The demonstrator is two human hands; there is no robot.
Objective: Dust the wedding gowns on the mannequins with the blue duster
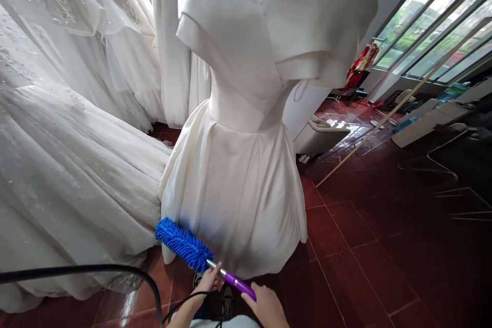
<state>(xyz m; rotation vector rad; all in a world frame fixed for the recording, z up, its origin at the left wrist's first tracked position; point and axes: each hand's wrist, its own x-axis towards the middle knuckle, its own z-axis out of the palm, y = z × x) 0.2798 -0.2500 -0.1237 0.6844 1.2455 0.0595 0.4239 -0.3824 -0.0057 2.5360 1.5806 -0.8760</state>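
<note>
Cable (88, 268), black and nearest us, arcs in from the left edge and bends downward. A thinner cord (197, 294) crosses our left wrist.

Left hand (209, 281): forearm slanting up and rightward from the bottom edge, thumb raised along the metal shaft of the duster (183, 244), fingers wrapped around it just below the blue head. Right hand (266, 304): lower, farther right, back turned up towards us, fingers curled around the end of the purple handle. Both hands clamped on the duster, a little apart from each other.

We see the duster aslant, head up and to the left, before the lower left of the white dress (246, 179). Blue tint on the cloth beside it; whether the head touches, we cannot tell. Shoes (227, 301) below the hands, on red tiles (353, 246).

The dress stands upright, narrow at the waist. A wide gown (69, 164) spreads at its left; paler gowns (126, 51) crowd behind. Rightward, a pole (369, 136) slants up from the floor; farther off, red patterned cloth (359, 64) and a barred window (434, 20).
</note>
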